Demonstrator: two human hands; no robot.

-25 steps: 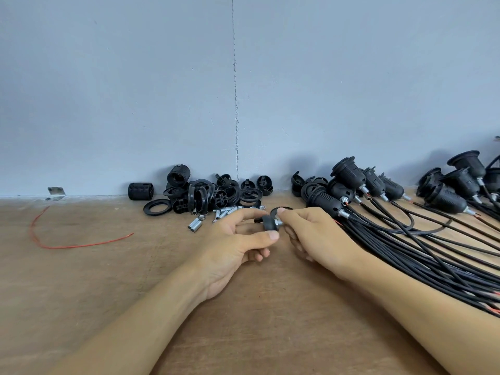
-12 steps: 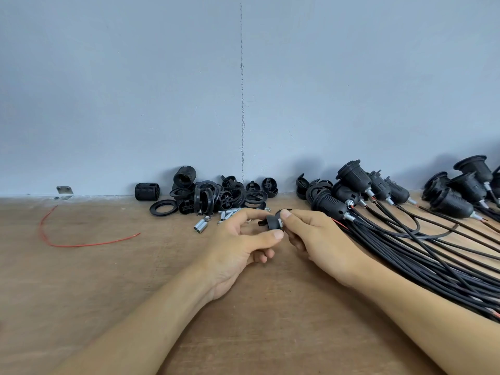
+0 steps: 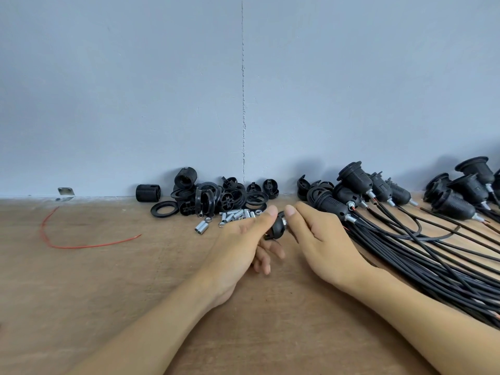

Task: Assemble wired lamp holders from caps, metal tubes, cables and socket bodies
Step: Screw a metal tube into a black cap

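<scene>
Cap: the small black domed plastic cap (image 3: pixel 278 230) is held just above the wooden tabletop (image 3: pixel 108 293), between the two hands.
Left hand: the left hand (image 3: pixel 240 247) pinches the cap's flank between thumb and curled fingers.
Right hand: the right hand (image 3: pixel 322 239) pinches at the cap's neck, where a glint of a short silver metal tube (image 3: pixel 284 218) shows; most of the tube is hidden.
Handling: the cap looks light, rigid and smooth, so it is best gripped round the dome with the neck left free. The tube is probably slick and apt to roll, so it suits fingertip turning.
Supplies: loose silver tubes (image 3: pixel 235 215) lie near the heap of black plastic rings and socket bodies (image 3: pixel 216 196).
Finished: wired black lamp holders (image 3: pixel 357 182) lie to the right, their black cables (image 3: pixel 433 253) fanned out.
</scene>
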